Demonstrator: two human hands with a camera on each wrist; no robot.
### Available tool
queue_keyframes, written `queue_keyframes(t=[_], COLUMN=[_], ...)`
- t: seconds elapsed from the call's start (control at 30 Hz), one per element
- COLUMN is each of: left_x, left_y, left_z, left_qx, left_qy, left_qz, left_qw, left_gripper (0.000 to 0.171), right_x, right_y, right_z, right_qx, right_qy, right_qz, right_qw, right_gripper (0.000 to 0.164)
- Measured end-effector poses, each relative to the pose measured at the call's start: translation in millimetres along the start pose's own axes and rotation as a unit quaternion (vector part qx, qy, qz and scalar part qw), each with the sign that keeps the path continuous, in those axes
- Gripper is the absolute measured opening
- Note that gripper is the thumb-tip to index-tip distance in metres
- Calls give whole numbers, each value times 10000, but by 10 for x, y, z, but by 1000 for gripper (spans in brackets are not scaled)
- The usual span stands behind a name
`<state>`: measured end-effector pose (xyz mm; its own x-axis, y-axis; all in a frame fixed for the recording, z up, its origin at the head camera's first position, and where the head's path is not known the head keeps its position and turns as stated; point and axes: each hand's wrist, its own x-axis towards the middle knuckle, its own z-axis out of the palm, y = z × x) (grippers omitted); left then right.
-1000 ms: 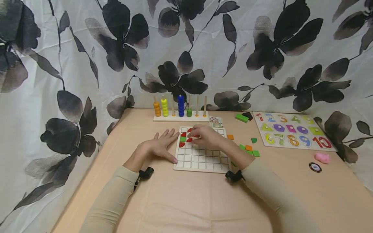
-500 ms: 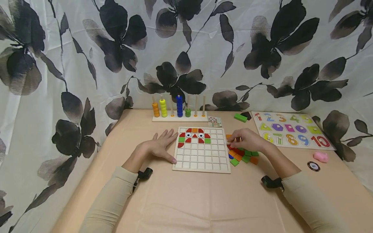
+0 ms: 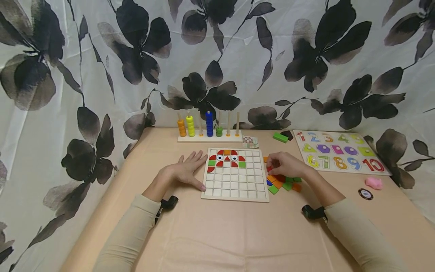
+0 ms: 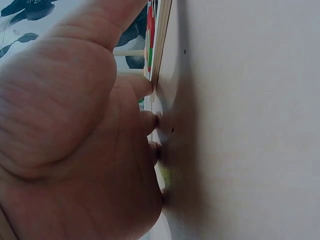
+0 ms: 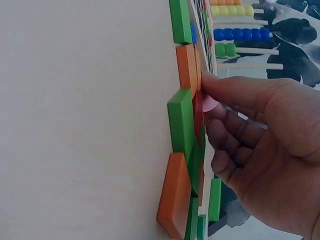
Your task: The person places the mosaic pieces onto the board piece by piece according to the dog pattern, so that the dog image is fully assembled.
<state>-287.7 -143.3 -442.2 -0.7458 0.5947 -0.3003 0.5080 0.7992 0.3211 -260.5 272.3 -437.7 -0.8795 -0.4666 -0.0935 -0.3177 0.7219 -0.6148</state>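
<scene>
A white grid board (image 3: 234,185) lies in the middle of the table, its upper left cells filled with red, green, orange and eye-patterned tiles. My left hand (image 3: 183,174) lies with spread fingers along the board's left edge, thumb tip at its lower corner. To the right of the board, my right hand (image 3: 287,166) is over a pile of loose tiles, fingers curled. In the right wrist view, thumb and fingers pinch a rounded pinkish-red tile (image 5: 210,104) just above the pile. Orange tiles (image 5: 174,195) and green tiles (image 5: 181,120) lie close beneath.
Behind the board stands a bead abacus (image 3: 210,139) with a small picture card (image 3: 250,142) beside it. A number puzzle board (image 3: 343,153) lies at the right, near a pink toy (image 3: 374,183) and a round chip (image 3: 365,194). A green block (image 3: 280,137) sits farther back.
My right hand has moved right, from over the board to the tile pile, uncovering the laid tiles. Its fingers have curled in over the pile. The left hand stays in place.
</scene>
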Motion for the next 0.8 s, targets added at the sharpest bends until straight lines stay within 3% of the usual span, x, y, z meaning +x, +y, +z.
queue_keyframes(t=[0.23, 0.4, 0.57, 0.8], left_x=[-19, -14, 9, 4], left_y=[7, 8, 2, -7], left_z=[-4, -9, -6, -9], left_qx=[-16, 13, 54, 32], left_qy=[-5, 3, 5, -35], left_qz=[37, 27, 51, 30], left_qw=[10000, 10000, 10000, 10000], left_gripper=[128, 127, 127, 128], right_x=[46, 150, 247, 440], right_y=[-29, -180, -375, -551], right_z=[-88, -111, -70, 102], right_qx=[471, 620, 1012, 1345], right_qy=[624, 928, 796, 422], right_qz=[-191, -536, -913, -1392], right_qw=[9968, 9923, 9875, 9802], right_gripper=[17, 18, 10, 21])
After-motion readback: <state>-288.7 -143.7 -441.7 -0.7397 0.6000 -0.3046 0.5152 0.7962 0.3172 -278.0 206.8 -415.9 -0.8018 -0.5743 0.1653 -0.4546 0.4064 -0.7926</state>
